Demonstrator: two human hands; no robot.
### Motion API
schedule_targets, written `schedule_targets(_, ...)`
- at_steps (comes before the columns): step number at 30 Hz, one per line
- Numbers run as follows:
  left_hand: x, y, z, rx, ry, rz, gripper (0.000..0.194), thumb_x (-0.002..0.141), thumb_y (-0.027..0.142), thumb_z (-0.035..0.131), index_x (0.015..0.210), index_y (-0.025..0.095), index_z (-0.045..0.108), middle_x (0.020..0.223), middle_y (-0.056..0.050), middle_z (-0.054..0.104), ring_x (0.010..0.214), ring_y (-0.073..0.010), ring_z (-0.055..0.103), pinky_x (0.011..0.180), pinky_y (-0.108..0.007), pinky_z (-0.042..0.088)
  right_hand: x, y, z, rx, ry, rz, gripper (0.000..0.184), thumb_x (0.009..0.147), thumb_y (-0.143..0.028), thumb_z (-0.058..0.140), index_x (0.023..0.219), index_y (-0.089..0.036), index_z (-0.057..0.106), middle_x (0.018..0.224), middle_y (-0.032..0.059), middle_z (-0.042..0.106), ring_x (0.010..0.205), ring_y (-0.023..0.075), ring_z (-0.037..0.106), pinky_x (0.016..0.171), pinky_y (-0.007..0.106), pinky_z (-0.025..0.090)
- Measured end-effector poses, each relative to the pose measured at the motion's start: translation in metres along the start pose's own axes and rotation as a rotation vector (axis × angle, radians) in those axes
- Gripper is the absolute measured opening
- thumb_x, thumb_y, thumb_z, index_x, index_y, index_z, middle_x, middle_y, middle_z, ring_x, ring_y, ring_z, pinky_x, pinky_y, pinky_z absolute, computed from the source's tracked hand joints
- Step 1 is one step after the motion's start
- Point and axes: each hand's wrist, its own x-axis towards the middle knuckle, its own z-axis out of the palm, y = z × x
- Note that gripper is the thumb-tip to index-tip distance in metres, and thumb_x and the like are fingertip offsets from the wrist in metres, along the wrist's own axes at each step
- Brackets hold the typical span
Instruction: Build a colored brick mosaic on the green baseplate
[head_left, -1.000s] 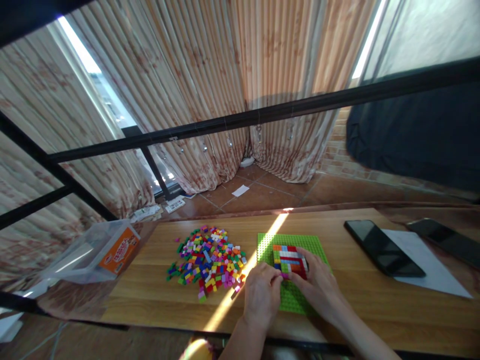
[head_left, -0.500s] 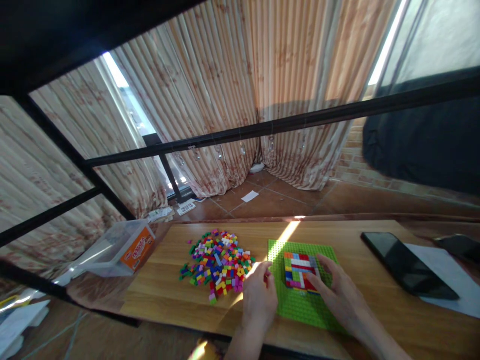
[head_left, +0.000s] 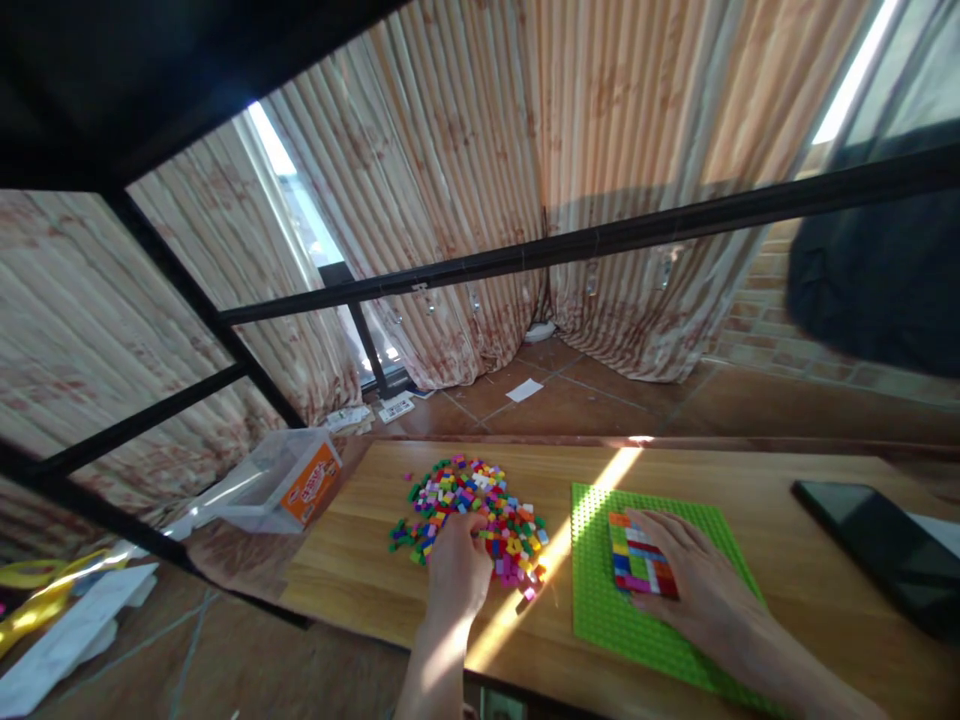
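Note:
My left hand (head_left: 459, 565) is at the pile of small coloured toy bricks (head_left: 514, 550), its fingers curled down among them. What lies between its fingertips is hidden. On the green studded baseplate (head_left: 600, 625) sits a flat rectangular build of coloured bricks (head_left: 630, 562), with orange, yellow, blue, white and red showing. My right hand (head_left: 694, 565) lies over the right part of this build, fingers stretched along its far side and thumb by its near edge. That hand covers much of the build.
A black phone (head_left: 874, 545) lies right of the baseplate, over a white paper (head_left: 937, 530). Left of the wooden table (head_left: 360, 585), a clear plastic box (head_left: 262, 485) with an orange label stands lower down. A black metal bar (head_left: 480, 268) crosses before the curtains (head_left: 450, 130).
My left hand has moved left from beside the baseplate to the brick pile. My right hand has flattened over the build. The whole view has shifted, with the table further right.

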Motion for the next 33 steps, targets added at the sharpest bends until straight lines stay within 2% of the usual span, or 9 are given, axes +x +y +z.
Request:
schedule_targets(7, 0.002, -0.017, -0.007, 0.058, -0.005, 0.022, 0.031, 0.073, 0.005, 0.050, 0.095, 0.018, 0.068, 0.098, -0.006, 0.068, 0.097, -0.0174, 0.060, 0.087, -0.026, 0.042, -0.003, 0.012, -0.001, 0.009, -0.056, -0.024, 0.076, 0.065, -0.029, 0.066, 0.135, -0.027, 0.036, 0.133, 0.0070, 0.051, 0.122, 0.0312, 0.045, 0.102, 0.049, 0.035)
schedule_targets(17, 0.005, -0.022, -0.004, 0.121, -0.016, 0.063, 0.025, 0.073, 0.010, 0.054, 0.092, 0.018, 0.067, 0.096, -0.007, 0.067, 0.094, -0.0177, 0.059, 0.084, -0.026, 0.042, -0.004, 0.012, 0.001, -0.013, -0.033, -0.032, 0.077, 0.064, -0.028, 0.065, 0.135, -0.028, 0.035, 0.132, 0.0072, 0.052, 0.120, 0.0301, 0.048, 0.099, 0.047, 0.040)
schedule_targets(21, 0.011, -0.023, -0.007, 0.062, 0.017, 0.020, 0.024, 0.076, 0.011, 0.052, 0.094, 0.018, 0.066, 0.097, -0.007, 0.068, 0.093, -0.0172, 0.060, 0.083, -0.026, 0.042, -0.005, 0.012, 0.000, -0.023, -0.021, -0.040, 0.075, 0.066, -0.029, 0.065, 0.135, -0.028, 0.034, 0.131, 0.0076, 0.052, 0.118, 0.0304, 0.049, 0.098, 0.048, 0.040)
schedule_targets(24, 0.014, -0.027, -0.016, 0.000, 0.016, -0.027, 0.025, 0.077, 0.010, 0.049, 0.089, 0.018, 0.068, 0.094, -0.006, 0.069, 0.089, -0.0155, 0.061, 0.079, -0.025, 0.042, -0.005, 0.014, 0.001, -0.017, -0.015, -0.055, 0.073, 0.067, -0.030, 0.064, 0.134, -0.027, 0.036, 0.131, 0.0073, 0.053, 0.118, 0.0299, 0.050, 0.098, 0.046, 0.042)
schedule_targets(26, 0.011, -0.032, -0.025, -0.033, -0.028, -0.037, 0.024, 0.074, 0.008, 0.049, 0.085, 0.018, 0.069, 0.089, -0.004, 0.069, 0.084, -0.0145, 0.061, 0.075, -0.024, 0.042, -0.004, 0.015, 0.002, -0.020, -0.015, -0.062, 0.073, 0.067, -0.030, 0.064, 0.134, -0.028, 0.036, 0.131, 0.0070, 0.053, 0.118, 0.0300, 0.050, 0.097, 0.046, 0.042)
schedule_targets(31, -0.011, -0.047, -0.039, -0.110, -0.295, 0.017, 0.013, 0.067, 0.014, 0.059, 0.075, 0.017, 0.069, 0.067, 0.001, 0.064, 0.065, -0.0127, 0.057, 0.057, -0.021, 0.038, -0.004, 0.018, 0.004, -0.021, -0.030, -0.057, 0.074, 0.066, -0.032, 0.066, 0.134, -0.027, 0.037, 0.132, 0.0080, 0.052, 0.118, 0.0316, 0.049, 0.098, 0.049, 0.041)
schedule_targets(33, -0.015, -0.050, -0.039, -0.104, -0.310, 0.015, 0.012, 0.066, 0.015, 0.061, 0.075, 0.018, 0.068, 0.063, 0.002, 0.062, 0.062, -0.0124, 0.056, 0.055, -0.021, 0.036, -0.004, 0.018, 0.004, -0.015, -0.035, -0.052, 0.074, 0.066, -0.031, 0.065, 0.134, -0.027, 0.037, 0.132, 0.0082, 0.052, 0.119, 0.0317, 0.049, 0.098, 0.049, 0.041)
